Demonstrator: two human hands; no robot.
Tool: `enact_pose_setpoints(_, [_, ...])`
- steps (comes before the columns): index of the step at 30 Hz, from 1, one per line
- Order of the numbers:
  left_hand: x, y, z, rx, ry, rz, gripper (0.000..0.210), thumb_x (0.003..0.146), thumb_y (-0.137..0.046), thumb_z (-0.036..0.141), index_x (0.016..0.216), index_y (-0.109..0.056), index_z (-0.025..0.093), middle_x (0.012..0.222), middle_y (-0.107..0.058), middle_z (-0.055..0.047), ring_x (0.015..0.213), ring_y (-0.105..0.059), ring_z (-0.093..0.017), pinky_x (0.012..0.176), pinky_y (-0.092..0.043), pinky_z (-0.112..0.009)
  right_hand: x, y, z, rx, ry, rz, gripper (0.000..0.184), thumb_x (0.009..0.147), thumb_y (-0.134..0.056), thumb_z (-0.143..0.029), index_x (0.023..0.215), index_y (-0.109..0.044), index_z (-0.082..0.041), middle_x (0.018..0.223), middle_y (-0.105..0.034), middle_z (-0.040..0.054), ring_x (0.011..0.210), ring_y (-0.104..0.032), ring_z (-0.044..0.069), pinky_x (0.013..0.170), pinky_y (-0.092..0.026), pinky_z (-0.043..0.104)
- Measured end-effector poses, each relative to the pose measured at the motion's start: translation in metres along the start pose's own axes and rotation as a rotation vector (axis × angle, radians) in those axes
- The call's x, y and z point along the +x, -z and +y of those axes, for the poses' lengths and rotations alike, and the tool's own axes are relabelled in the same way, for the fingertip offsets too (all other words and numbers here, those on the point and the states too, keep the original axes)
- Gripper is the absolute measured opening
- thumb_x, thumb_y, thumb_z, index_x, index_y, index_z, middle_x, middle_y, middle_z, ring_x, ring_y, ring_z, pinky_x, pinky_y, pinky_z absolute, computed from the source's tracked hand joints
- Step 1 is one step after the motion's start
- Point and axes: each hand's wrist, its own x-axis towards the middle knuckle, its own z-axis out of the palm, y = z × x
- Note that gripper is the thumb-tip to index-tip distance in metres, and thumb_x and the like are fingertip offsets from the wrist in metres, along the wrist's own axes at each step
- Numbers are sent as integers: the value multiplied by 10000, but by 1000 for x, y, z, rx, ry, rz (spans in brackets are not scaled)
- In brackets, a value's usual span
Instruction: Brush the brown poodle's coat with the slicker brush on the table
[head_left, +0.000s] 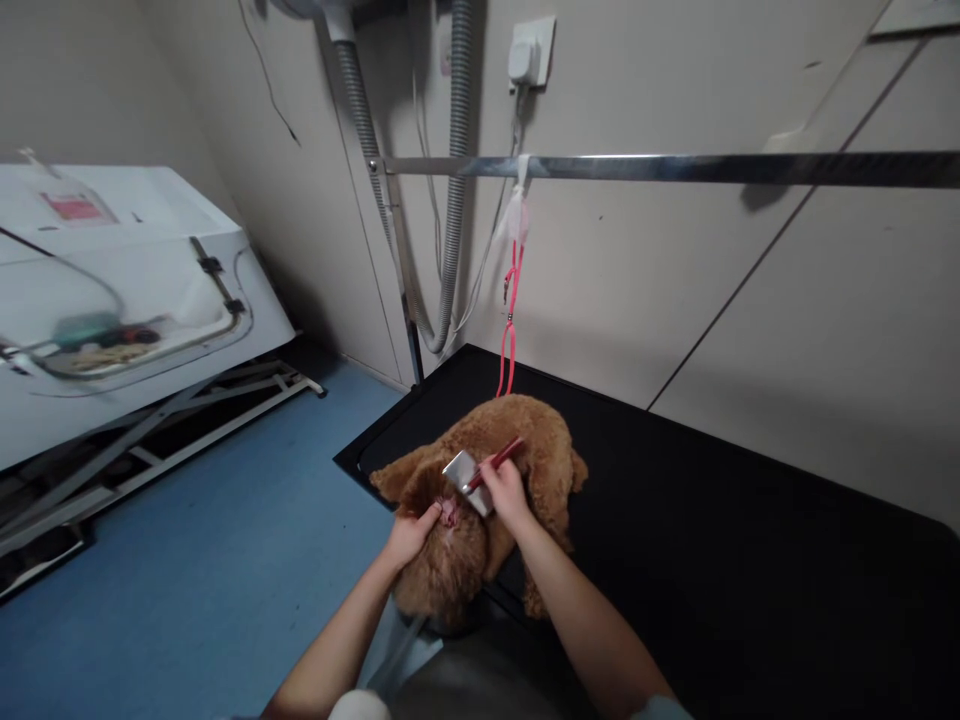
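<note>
Brown dog (525,415) is up on black table (712,550), left hand (407,540) grasping its ear (448,512), likely to keep the head (450,575) steady, right hand (505,492) clenched round slicker brush (459,470) by red handle (511,447), apparently so the flat side can reach fur (427,482) beside that ear.

Whole picture looking rather dim and gray. Rail (600,168) shining near top middle, going darker toward right edge. Brush (458,470) glinting softly near center. Dark shadow patch sitting on wall (645,290) just under rail, upper right. Shade filling space beneath tub (135,395), left. Tub and bottle (79,206) blurring. Black table (750,560) hiding detail, lower right. Far sides stretching, leaning.
</note>
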Motion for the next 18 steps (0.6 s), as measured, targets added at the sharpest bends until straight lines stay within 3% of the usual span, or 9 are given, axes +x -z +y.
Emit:
enact_pose_setpoints(2, [-1, 1, -2, 0, 27, 5, 403, 702, -669, 479, 913, -695, 137, 1034, -711, -119, 986, -650, -257, 957, -464, -399, 4, 4, -3, 19, 53, 119, 252, 797, -558, -442, 843, -544, -195, 753, -625, 11, 701, -589, 163, 677, -476, 283])
enact_pose_setpoints(3, [-1, 1, -2, 1, 36, 1, 402, 698, -670, 487, 897, -695, 138, 1019, -714, -119, 979, -651, -256, 953, -467, -391, 5, 5, -5, 15, 68, 111, 250, 793, -565, -438, 847, -548, -194, 763, -627, 11, 710, -589, 162, 681, -478, 280])
enact_pose_setpoints(7, [-4, 1, 6, -8, 39, -99, 393, 717, -643, 515, 826, -691, 141, 913, -727, -114, 897, -664, -244, 909, -484, -373, 6, 5, -14, -67, 5, -127, 241, 717, -654, -403, 790, -576, -186, 675, -618, -4, 619, -571, 157, 595, -472, 270])
enact_pose_setpoints(11, [-7, 0, 10, -42, 49, -24, 421, 656, -692, 526, 823, -688, 139, 938, -723, -106, 931, -652, -246, 926, -476, -368, 7, 4, -22, -62, 87, 41, 217, 805, -545, -406, 851, -565, -194, 769, -633, 13, 713, -589, 160, 670, -477, 276])
enact_pose_setpoints(15, [-8, 0, 5, -94, 2, -90, 403, 692, -685, 499, 877, -696, 142, 993, -717, -113, 985, -645, -257, 971, -454, -390, 5, 1, -24, -114, 11, -179, 206, 725, -639, -375, 791, -583, -188, 688, -624, 1, 632, -585, 167, 615, -478, 285])
enact_pose_setpoints(16, [-8, 0, 3, -107, -7, -63, 421, 684, -696, 492, 917, -693, 141, 1022, -711, -116, 1007, -639, -263, 985, -446, -401, 5, 1, -24, -125, -10, -147, 206, 732, -625, -379, 787, -577, -186, 670, -617, -1, 622, -579, 166, 610, -475, 286])
enact_pose_setpoints(18, [-8, 1, -1, -118, -5, 13, 477, 650, -726, 487, 974, -684, 139, 1058, -702, -120, 1036, -631, -270, 1002, -435, -415, 5, 0, -25, -138, 33, 53, 201, 777, -567, -381, 821, -564, -185, 703, -619, 7, 667, -580, 166, 648, -473, 288])
